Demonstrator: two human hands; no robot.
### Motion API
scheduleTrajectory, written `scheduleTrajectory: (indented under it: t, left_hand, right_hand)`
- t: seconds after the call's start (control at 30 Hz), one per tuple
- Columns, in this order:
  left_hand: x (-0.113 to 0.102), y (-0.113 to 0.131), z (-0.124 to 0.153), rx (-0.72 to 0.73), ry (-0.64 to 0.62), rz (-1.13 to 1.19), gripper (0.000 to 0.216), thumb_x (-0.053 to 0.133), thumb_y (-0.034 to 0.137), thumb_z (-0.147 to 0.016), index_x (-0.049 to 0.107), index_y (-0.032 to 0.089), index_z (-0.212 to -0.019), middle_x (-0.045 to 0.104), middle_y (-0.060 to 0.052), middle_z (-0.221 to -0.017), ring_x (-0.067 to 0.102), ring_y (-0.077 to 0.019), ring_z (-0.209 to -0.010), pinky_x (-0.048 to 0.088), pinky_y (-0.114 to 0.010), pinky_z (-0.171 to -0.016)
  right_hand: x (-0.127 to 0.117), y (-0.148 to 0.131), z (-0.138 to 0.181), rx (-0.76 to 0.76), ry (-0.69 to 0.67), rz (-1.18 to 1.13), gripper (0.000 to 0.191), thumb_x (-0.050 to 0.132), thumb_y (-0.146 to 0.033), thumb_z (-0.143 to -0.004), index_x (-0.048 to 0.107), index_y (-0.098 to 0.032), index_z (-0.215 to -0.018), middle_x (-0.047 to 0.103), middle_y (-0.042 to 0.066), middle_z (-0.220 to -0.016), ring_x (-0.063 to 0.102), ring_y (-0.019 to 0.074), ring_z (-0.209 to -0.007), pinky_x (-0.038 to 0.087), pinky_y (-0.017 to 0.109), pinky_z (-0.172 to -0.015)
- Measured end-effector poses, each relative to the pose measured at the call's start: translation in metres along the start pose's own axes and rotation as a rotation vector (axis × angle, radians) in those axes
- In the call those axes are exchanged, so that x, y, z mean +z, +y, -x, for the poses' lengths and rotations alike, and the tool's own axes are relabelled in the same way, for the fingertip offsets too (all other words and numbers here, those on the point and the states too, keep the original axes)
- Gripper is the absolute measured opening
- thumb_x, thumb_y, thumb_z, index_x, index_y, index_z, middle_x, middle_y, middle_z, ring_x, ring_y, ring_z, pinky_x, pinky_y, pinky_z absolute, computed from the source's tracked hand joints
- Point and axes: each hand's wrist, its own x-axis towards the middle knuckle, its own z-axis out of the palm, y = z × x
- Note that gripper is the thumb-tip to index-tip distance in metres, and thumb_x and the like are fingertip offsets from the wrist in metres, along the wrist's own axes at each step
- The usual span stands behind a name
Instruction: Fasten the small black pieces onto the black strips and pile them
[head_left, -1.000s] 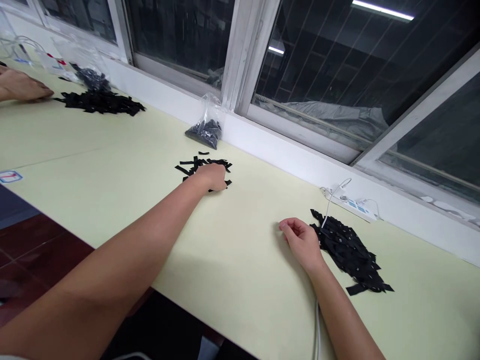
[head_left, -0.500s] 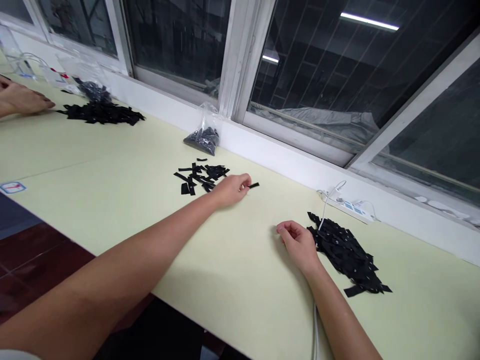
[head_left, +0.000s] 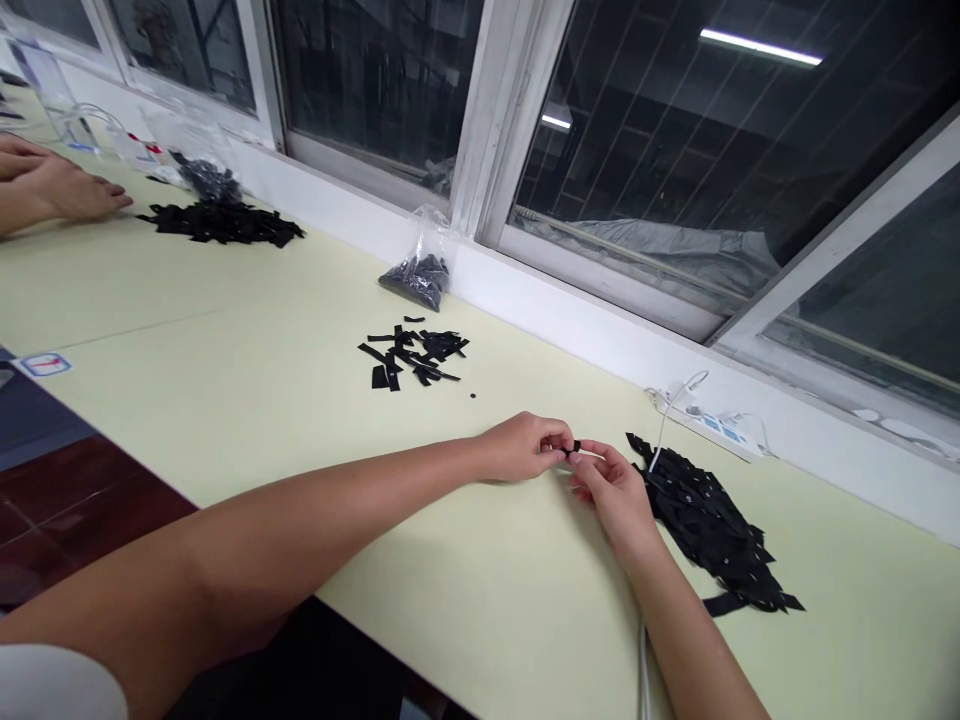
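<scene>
As it lay between both hands, the black piece (head_left: pixel 575 447) was pinched by fingers of the left hand (head_left: pixel 521 450). Its right end was pinched by the right hand (head_left: pixel 613 490).

Matt, seemingly cloth black strips (head_left: pixel 414 355)

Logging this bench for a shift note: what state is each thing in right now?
left hand, pinching the small black piece.
right hand, fingertips closed on the same piece.
strip pile, loose, scattered flat on the table.
black heap, piled up beside the right hand.
plastic bag, part filled, slumped against the sill.
power strip, white cable running from it.
</scene>
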Motion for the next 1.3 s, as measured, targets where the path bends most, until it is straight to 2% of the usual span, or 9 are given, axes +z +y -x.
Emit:
scheduleTrajectory:
  t: [0.27,0.6,0.73,0.83,0.93,1.03,1.13,1.2,1.3]
  left_hand:
    - [0.001,0.006,0.002,0.037,-0.034,0.111,0.014,0.058,0.021,-0.089,0.069,0.019,-0.097,0.071,-0.001,-0.089,0.056,-0.0109,-0.073,0.043,-0.024,-0.069]
    - [-0.001,0.006,0.001,0.141,0.013,-0.078,0.018,0.062,0.027,-0.088,0.070,0.020,-0.102,0.067,-0.007,-0.109,0.062,-0.0164,-0.094,0.047,-0.027,-0.081]
    - [-0.001,0.005,0.000,0.159,0.006,-0.127,0.019,0.061,0.029,-0.089,0.069,0.020,-0.104,0.066,-0.008,-0.112,0.061,-0.0184,-0.101,0.047,-0.029,-0.086]
    - [0.000,0.005,0.002,0.134,-0.014,-0.181,0.025,0.060,0.035,-0.090,0.067,0.020,-0.109,0.067,-0.008,-0.113,0.061,-0.0213,-0.105,0.046,-0.034,-0.092]
    - [-0.001,0.011,0.004,0.146,0.054,-0.216,0.036,0.063,0.041,-0.089,0.063,0.021,-0.119,0.062,-0.011,-0.128,0.053,-0.0269,-0.123,0.039,-0.042,-0.106]
    - [-0.012,0.022,0.000,0.209,0.319,-0.056,0.039,0.056,0.044,-0.093,0.059,0.022,-0.126,0.051,-0.011,-0.145,0.041,-0.0267,-0.137,0.032,-0.043,-0.114]
    - [-0.029,0.030,-0.011,-0.002,0.592,0.319,0.042,0.034,0.043,-0.102,0.051,0.022,-0.134,0.051,-0.011,-0.146,0.048,-0.0235,-0.133,0.044,-0.040,-0.106]
    - [-0.033,0.034,-0.015,-0.203,0.585,0.533,0.048,0.023,0.044,-0.104,0.048,0.023,-0.138,0.053,-0.012,-0.145,0.055,-0.0235,-0.126,0.051,-0.040,-0.096]
    - [-0.011,0.047,-0.009,-0.242,0.431,0.493,0.061,0.014,0.046,-0.102,0.061,0.018,-0.129,0.066,-0.014,-0.126,0.066,-0.0222,-0.107,0.056,-0.040,-0.087]
  right_hand:
    - [-0.002,-0.001,0.002,0.022,-0.034,-0.090,0.060,0.088,-0.046,-0.057,0.064,-0.017,-0.103,0.067,0.002,-0.082,0.061,0.0146,-0.064,0.047,0.025,-0.054]
    - [0.002,-0.011,0.006,0.059,0.013,-0.080,0.055,0.087,-0.045,-0.055,0.062,-0.017,-0.096,0.063,-0.001,-0.070,0.054,0.0127,-0.056,0.044,0.026,-0.050]
    - [-0.001,-0.004,0.003,0.021,0.012,-0.008,0.054,0.083,-0.050,-0.059,0.062,-0.018,-0.097,0.064,0.001,-0.075,0.055,0.0140,-0.058,0.042,0.026,-0.048]
    - [-0.004,0.005,-0.001,-0.045,-0.015,0.238,0.049,0.073,-0.053,-0.069,0.063,-0.018,-0.101,0.066,0.003,-0.079,0.055,0.0158,-0.059,0.042,0.028,-0.049]
    - [-0.010,0.004,-0.001,-0.242,0.101,0.583,0.048,0.066,-0.054,-0.076,0.066,-0.017,-0.107,0.069,0.011,-0.097,0.061,0.0213,-0.071,0.049,0.036,-0.064]
    - [-0.018,-0.013,0.008,-0.601,0.435,0.706,0.059,0.057,-0.051,-0.085,0.055,-0.015,-0.132,0.058,0.019,-0.129,0.061,0.0322,-0.105,0.049,0.047,-0.085]
    - [-0.027,-0.039,0.026,-0.993,0.699,0.707,0.070,0.056,-0.043,-0.088,0.037,-0.012,-0.148,0.043,0.023,-0.146,0.043,0.0410,-0.133,0.040,0.060,-0.101]
    - [-0.026,-0.054,0.040,-1.212,0.772,0.717,0.071,0.056,-0.040,-0.087,0.035,-0.014,-0.150,0.041,0.021,-0.148,0.040,0.0441,-0.135,0.035,0.065,-0.105]
    - [-0.010,-0.067,0.061,-1.516,0.733,0.761,0.067,0.052,-0.044,-0.086,0.039,-0.023,-0.148,0.047,0.015,-0.145,0.041,0.0474,-0.133,0.031,0.069,-0.104]
